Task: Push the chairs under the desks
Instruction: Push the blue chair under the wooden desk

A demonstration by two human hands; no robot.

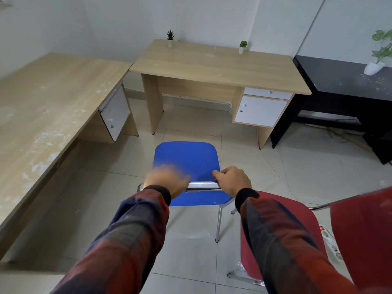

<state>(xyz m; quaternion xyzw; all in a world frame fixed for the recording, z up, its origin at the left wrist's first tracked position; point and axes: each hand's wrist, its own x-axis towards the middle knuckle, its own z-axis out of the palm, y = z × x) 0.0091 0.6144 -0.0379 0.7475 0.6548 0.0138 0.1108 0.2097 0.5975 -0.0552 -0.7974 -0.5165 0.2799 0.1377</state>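
A blue chair [186,155] with chrome legs stands on the tiled floor, its seat facing a light wooden desk [212,64] that has a white drawer and cupboard on its right side. The desk's knee space lies open ahead of the chair. My right hand [232,180] grips the top edge of the blue backrest at its right end, by the chrome bar. My left hand [167,179] is blurred over the left end of the backrest, and I cannot make out its fingers. A red chair [275,219] stands close at my right.
A long wooden desk [42,102] runs along the left wall. A black desk [339,77] with a potted plant [375,64] stands at the right. Two small plants [170,38] sit on the middle desk. A white power strip [331,240] lies on the floor behind the red chair.
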